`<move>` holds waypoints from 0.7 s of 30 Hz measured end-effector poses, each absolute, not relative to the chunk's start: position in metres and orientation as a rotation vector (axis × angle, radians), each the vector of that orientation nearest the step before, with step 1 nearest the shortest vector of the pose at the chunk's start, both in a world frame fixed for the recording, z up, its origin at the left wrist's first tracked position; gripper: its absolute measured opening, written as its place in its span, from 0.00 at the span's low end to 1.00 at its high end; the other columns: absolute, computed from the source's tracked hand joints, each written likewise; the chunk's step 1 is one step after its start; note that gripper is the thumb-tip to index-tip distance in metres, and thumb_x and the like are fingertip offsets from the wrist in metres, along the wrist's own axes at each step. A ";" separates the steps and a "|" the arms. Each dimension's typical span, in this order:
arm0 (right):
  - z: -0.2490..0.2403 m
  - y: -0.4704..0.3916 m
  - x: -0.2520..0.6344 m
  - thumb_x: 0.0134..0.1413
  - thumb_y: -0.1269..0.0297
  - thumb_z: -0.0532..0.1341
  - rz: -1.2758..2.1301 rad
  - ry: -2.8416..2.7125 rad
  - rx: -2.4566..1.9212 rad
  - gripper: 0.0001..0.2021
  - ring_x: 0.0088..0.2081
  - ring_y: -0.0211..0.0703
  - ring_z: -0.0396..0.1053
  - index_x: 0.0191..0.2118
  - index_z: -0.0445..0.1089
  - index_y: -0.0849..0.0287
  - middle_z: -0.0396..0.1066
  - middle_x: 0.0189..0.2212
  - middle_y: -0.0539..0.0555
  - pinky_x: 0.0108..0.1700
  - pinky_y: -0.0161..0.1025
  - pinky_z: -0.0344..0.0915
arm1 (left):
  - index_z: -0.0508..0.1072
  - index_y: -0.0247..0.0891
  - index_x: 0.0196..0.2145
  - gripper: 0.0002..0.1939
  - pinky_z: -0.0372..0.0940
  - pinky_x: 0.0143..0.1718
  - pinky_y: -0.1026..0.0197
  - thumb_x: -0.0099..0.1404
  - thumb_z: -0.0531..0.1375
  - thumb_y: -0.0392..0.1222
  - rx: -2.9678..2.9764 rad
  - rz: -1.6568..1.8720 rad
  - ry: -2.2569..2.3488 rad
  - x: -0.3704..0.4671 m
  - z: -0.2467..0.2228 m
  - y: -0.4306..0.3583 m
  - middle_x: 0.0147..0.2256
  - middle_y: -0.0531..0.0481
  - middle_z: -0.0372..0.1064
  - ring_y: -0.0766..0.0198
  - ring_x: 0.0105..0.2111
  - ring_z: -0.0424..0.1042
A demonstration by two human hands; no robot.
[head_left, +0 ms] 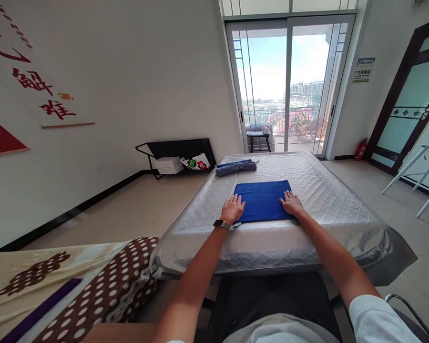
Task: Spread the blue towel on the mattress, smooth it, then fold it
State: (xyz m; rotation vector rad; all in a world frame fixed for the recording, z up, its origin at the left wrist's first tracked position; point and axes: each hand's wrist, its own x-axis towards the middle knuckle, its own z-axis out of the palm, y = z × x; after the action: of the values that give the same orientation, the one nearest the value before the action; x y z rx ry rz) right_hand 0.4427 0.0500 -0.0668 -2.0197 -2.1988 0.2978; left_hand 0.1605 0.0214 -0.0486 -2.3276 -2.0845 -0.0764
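both hands (pixel 233 208) (pixel 291 202) flat on blue towel (pixel 262 200)

Plastic-wrapped mattress (pixel 329 200), blue towel (pixel 262 200), rolled towels (pixel 236 167)

Both forearms are bare from elbow to fingertips. The left hand (pixel 233 208) carries a smartwatch (pixel 220 223) at the wrist: dark rectangular case, pale grey strap. The right hand (pixel 291 202) carries no accessory. A white short sleeve (pixel 377 317) covers the right upper arm. The lap shows dark trousers (pixel 271 300) below a white shirt hem.

one head view looks forward and down, close over a mattress (pixel 325 200).
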 end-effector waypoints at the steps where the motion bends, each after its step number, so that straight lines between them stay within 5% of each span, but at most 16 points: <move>1: -0.066 0.049 0.443 0.70 0.52 0.39 0.294 -2.197 -2.018 0.33 0.72 0.45 0.34 0.72 0.42 0.69 0.39 0.72 0.61 0.69 0.45 0.34 | 0.57 0.34 0.68 0.30 0.44 0.68 0.45 0.75 0.40 0.51 -2.366 -0.103 -2.040 0.177 -0.048 0.027 0.70 0.39 0.48 0.51 0.70 0.46; 6: -0.062 0.044 0.443 0.70 0.53 0.40 0.263 -2.195 -2.015 0.33 0.72 0.44 0.36 0.72 0.44 0.68 0.42 0.72 0.61 0.69 0.44 0.36 | 0.61 0.43 0.66 0.27 0.43 0.69 0.51 0.74 0.45 0.53 -2.545 -0.223 -1.867 0.253 -0.052 0.049 0.69 0.49 0.51 0.57 0.70 0.46; 21: -0.058 0.035 0.440 0.68 0.56 0.47 0.282 -2.117 -1.959 0.31 0.71 0.46 0.43 0.70 0.51 0.68 0.49 0.70 0.60 0.69 0.43 0.39 | 0.65 0.40 0.64 0.25 0.49 0.68 0.50 0.73 0.47 0.47 -2.498 -0.394 -1.908 0.261 -0.067 0.042 0.66 0.45 0.59 0.56 0.67 0.54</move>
State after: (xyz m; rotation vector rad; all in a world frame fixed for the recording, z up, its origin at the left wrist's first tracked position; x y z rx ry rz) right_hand 0.4404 0.0353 -0.0581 -1.9587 -2.1167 0.2819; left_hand 0.2608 0.0416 -0.0669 -2.4979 -1.9079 -0.3939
